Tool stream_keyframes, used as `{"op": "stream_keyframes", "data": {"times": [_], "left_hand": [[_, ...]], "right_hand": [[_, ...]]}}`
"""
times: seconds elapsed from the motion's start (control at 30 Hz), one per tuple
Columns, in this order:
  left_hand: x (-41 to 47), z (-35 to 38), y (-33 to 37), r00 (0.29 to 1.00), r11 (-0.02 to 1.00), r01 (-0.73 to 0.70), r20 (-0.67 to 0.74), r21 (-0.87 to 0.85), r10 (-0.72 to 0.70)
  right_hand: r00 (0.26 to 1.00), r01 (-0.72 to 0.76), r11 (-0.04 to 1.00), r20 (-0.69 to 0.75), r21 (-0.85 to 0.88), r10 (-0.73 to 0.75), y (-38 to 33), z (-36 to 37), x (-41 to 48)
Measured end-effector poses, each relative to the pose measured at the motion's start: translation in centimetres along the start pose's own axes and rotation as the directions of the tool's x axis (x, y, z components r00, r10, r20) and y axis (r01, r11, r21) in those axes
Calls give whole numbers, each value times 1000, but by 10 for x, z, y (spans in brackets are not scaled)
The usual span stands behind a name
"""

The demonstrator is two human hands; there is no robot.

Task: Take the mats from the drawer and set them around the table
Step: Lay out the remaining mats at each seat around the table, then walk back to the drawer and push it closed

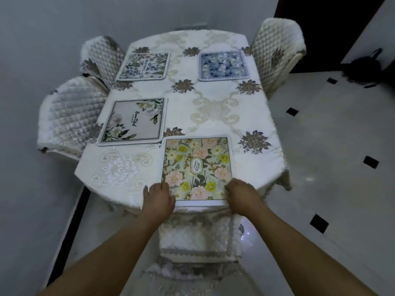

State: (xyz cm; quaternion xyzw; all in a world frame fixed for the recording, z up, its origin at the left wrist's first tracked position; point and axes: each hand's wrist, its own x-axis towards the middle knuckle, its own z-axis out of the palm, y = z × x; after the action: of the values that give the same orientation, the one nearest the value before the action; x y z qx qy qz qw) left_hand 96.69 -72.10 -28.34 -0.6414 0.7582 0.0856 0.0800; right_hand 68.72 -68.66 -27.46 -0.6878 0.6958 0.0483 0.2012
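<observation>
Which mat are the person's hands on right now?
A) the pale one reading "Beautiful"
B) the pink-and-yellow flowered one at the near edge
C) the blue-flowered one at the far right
B: the left hand and the right hand are on the near corners of the pink-and-yellow flowered mat.
</observation>
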Motion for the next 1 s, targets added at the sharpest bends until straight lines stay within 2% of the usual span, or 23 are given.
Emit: {"op": "stream_keyframes", "data": {"times": [0.27,0.37,0.57,0.77,1.0], "left_hand": [[-47,-100,37,969,984,-177,-178,-12,172],[-71,-118,48,944,964,-266,-198,27,266],[-121,-134,85,864,884,-466,-199,33,463],[-169,-141,161,774,789,-613,-174,33,609],[-197,-144,305,650,669,-742,-191,53,736]], "right_hand": [[983,-90,996,-161,26,93,-12,-72,-83],[972,-77,994,-213,83,93,-18,-80,-124],[936,-147,976,-295,161,190,-12,-87,-210],[870,-271,948,-377,170,316,43,-103,-296],[771,-403,862,-392,308,501,155,-108,-384]]}}
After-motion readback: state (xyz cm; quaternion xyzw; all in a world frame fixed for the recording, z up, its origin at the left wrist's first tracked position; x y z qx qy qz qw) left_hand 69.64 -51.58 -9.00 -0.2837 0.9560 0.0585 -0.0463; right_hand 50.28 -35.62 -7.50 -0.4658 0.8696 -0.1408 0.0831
